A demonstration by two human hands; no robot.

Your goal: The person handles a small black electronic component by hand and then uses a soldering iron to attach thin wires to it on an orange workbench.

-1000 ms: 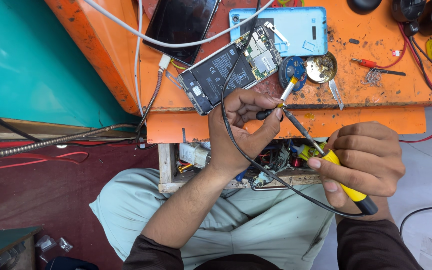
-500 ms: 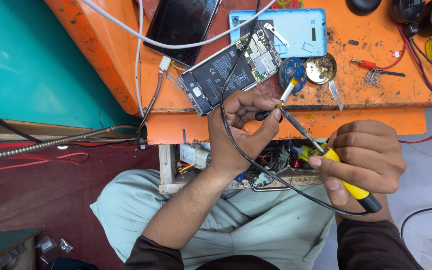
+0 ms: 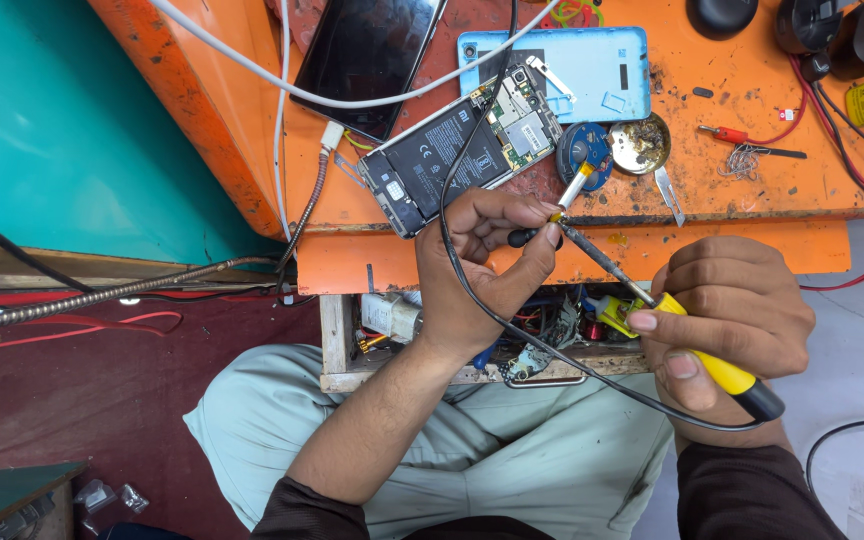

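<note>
My right hand (image 3: 727, 325) grips a soldering iron (image 3: 712, 370) by its yellow handle, the metal tip pointing up-left toward my left hand. My left hand (image 3: 482, 265) pinches a thin black probe with a yellow band (image 3: 577, 185) whose end rests at a small blue round tin (image 3: 582, 150). The iron's tip meets the probe near my left fingertips. An opened phone (image 3: 457, 150) with its battery and board exposed lies just above my left hand on the orange bench (image 3: 752, 195).
A light blue phone back cover (image 3: 592, 70) and a dark-screened phone (image 3: 367, 45) lie further back. A brass dish (image 3: 642, 140), a blade (image 3: 670, 192), a red clip lead (image 3: 742, 135), white cables and an open drawer of parts (image 3: 552, 330) are nearby.
Both hands stay almost in place; my right hand with the iron has shifted slightly.
</note>
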